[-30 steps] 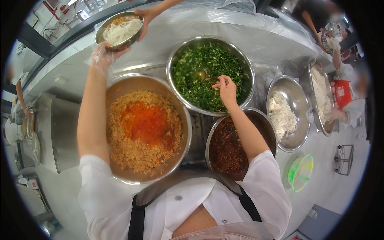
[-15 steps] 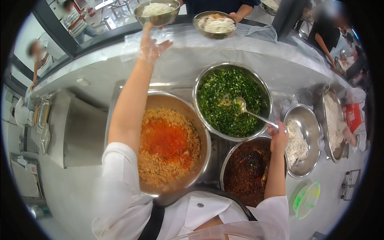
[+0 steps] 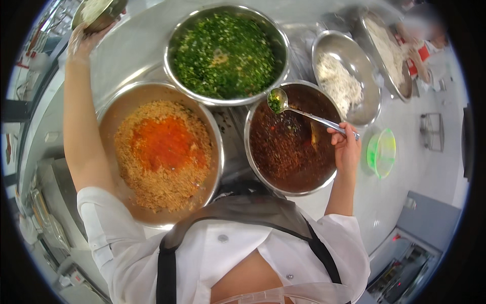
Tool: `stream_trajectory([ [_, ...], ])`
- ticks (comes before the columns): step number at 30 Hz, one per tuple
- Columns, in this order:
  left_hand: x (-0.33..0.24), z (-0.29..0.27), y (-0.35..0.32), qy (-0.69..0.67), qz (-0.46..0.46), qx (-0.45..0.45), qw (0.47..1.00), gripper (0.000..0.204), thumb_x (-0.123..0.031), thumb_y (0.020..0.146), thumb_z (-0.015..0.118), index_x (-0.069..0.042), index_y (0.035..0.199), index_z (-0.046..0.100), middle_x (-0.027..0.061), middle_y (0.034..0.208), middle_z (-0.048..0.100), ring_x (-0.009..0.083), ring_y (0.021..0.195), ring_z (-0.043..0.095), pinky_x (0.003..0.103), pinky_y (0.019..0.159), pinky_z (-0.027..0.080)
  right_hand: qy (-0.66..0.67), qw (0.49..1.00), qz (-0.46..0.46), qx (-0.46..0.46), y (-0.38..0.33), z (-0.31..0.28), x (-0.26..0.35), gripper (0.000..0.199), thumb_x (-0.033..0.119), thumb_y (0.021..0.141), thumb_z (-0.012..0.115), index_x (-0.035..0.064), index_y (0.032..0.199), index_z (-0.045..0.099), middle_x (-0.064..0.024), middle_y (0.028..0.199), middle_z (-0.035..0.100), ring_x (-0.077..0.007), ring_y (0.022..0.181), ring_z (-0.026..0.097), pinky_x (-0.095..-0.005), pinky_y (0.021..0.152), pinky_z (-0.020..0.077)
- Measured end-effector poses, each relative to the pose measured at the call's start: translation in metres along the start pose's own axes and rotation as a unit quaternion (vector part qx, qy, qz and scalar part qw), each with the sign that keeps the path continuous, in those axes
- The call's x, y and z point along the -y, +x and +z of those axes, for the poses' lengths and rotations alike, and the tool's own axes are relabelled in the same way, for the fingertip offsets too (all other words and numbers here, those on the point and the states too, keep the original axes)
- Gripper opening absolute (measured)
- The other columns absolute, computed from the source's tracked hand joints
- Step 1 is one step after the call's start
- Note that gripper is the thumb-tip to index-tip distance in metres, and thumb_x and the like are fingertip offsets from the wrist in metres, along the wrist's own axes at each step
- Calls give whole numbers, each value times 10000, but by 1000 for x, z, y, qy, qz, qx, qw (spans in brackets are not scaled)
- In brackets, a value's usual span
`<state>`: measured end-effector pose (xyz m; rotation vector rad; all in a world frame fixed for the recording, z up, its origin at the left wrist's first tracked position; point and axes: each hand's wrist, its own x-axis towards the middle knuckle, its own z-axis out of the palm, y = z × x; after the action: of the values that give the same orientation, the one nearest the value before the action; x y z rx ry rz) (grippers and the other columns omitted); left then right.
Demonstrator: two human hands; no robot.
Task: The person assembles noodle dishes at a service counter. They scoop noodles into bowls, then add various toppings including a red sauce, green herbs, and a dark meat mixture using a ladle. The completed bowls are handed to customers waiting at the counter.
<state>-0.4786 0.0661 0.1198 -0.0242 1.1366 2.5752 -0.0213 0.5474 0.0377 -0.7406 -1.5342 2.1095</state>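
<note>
At the upper left my left hand [image 3: 87, 44], in a clear plastic glove, is raised against the underside of a metal bowl [image 3: 105, 19] of white noodles, its fingers bent around the base. My right hand [image 3: 347, 144] is closed round the handle of a metal ladle [image 3: 321, 120]. Chopped greens fill the ladle's cup, which hangs above the left rim side of a basin [image 3: 247, 147] of dark red-brown chili sauce. Beyond it stands a large basin [image 3: 287, 58] of chopped greens. On the left, a wide basin [image 3: 218, 167] contains tan minced food with orange-red oil in its middle.
Right of the chili basin are a metal bowl [image 3: 372, 104] of white noodles and another metal bowl [image 3: 405, 88] with pale contents. A green-tinted clear plastic basket [image 3: 381, 153] lies nearer. Along the left is a steel counter unit [image 3: 61, 197].
The ladle has left the greens, loaded, and moved over the chili sauce. My left hand has taken hold of the noodle bowl. The view has turned, leaving the other held bowl out of sight.
</note>
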Motion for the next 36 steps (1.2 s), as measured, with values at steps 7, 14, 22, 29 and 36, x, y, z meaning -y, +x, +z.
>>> stream_trajectory([
  [7, 61, 1, -109, 7, 13, -134, 991, 607, 44, 694, 316, 130, 1284, 197, 311, 1349, 235, 482, 1241, 260, 660, 968, 312, -174, 984, 7, -47, -18, -5, -73, 197, 136, 927, 450, -36, 943, 545, -162, 783, 627, -149, 578, 595, -246, 577, 461],
  [14, 163, 32, -234, 97, -11, -270, 958, 580, 49, 689, 429, 117, 1249, 290, 271, 1263, 371, 403, 1143, 433, 513, 909, 474, -405, 898, -140, 101, -65, 14, -127, 132, 64, 896, 485, -34, 949, 557, -133, 810, 597, -162, 604, 625, -287, 566, 477],
  [22, 226, -6, -308, 15, -47, -284, 958, 607, 127, 588, 417, 164, 1186, 316, 311, 1181, 404, 383, 1083, 487, 433, 862, 539, -266, 963, 9, 34, -75, 10, -107, 201, 114, 930, 437, -50, 936, 552, -109, 761, 608, -139, 623, 620, -268, 635, 472],
  [29, 251, 3, -334, 5, -26, -251, 968, 275, 20, 715, 454, 98, 978, 476, 254, 1126, 508, 355, 1026, 538, 497, 868, 493, -79, 994, 76, -31, -66, -10, -113, 213, 151, 928, 433, -40, 947, 524, -157, 758, 622, -160, 567, 591, -276, 593, 469],
  [36, 261, 13, -342, -16, -51, -207, 977, 682, 111, 648, 379, 0, 1316, 297, 215, 1216, 423, 287, 1050, 501, 355, 883, 502, 12, 998, 52, -46, -60, -33, -72, 195, 136, 925, 441, -42, 954, 513, -181, 770, 626, -163, 563, 582, -253, 557, 465],
])
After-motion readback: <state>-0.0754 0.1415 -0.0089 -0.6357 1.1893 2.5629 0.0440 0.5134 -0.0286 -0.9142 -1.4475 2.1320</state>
